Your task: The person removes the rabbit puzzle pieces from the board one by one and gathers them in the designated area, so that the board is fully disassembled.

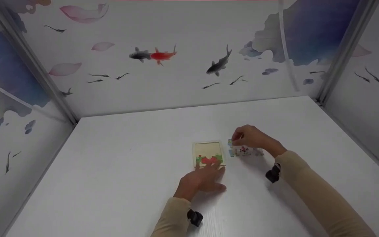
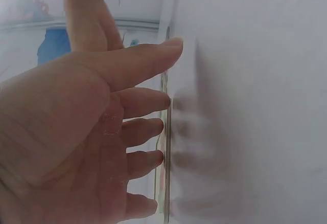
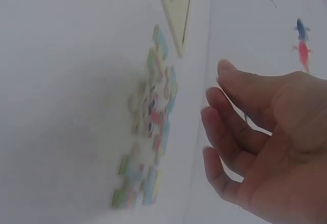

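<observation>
A shallow wooden puzzle tray [image 1: 208, 149] lies on the white table, with green and red jigsaw pieces [image 1: 219, 158] fitted along its near side. My left hand [image 1: 200, 179] rests its outstretched fingertips on those pieces at the tray's near edge, thumb spread to the right. In the left wrist view the fingers [image 2: 145, 132] reach the tray's rim. Over the loose jigsaw pieces [image 3: 154, 109] to the tray's right hovers my right hand [image 1: 251, 136]. Its fingers bend loosely, and nothing shows between thumb and fingertips in the right wrist view.
The loose pieces lie close together, printed in light blue, green, white and pink. Panels with painted fish and petals [image 1: 163, 56] enclose the table [image 1: 110, 171] at the back and both sides. A dark camera [image 1: 272, 173] is strapped at my right wrist, another [image 1: 195, 218] at my left.
</observation>
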`<state>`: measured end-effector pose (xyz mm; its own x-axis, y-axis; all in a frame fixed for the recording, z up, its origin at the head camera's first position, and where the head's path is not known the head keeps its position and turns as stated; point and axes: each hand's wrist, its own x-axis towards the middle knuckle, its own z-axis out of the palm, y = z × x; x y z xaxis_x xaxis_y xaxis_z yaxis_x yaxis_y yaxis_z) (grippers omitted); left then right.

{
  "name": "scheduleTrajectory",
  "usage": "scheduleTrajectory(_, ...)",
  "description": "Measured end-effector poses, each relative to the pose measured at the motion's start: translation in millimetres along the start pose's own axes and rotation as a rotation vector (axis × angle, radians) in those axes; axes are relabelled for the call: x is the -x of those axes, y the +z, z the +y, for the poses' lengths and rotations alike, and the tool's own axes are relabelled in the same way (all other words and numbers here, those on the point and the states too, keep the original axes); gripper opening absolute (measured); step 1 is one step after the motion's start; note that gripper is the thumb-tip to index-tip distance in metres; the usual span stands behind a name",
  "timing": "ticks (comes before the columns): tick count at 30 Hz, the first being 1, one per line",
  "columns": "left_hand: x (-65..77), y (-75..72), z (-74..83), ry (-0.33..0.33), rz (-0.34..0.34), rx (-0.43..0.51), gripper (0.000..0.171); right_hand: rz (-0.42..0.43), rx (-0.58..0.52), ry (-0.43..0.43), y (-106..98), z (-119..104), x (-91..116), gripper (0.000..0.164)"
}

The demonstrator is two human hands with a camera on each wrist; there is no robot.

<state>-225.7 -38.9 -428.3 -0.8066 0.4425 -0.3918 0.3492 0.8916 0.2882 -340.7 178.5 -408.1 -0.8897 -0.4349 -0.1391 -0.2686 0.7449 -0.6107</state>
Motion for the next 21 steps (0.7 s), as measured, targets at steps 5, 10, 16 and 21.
scheduleTrajectory(5, 3.4, -0.2, 0.2, -0.003, -0.014, -0.013, 0.072, -0.022, 0.004, -0.072, 16, -25, -15, 0.016)
scheduleTrajectory(10, 4.6, 1.4, -1.2, -0.004, -0.022, -0.024, 0.074, -0.039, -0.009, -0.099, 34, -40, -28, 0.018)
scheduleTrajectory(16, 4.1, 2.4, -4.1, 0.005, -0.021, -0.043, 0.076, -0.068, -0.011, -0.098, 52, -47, -37, 0.019)
scheduleTrajectory(21, 4.4, 2.2, -6.3, 0.017, -0.024, -0.028, 0.076, -0.104, -0.018, -0.122, 65, -49, -40, 0.018)
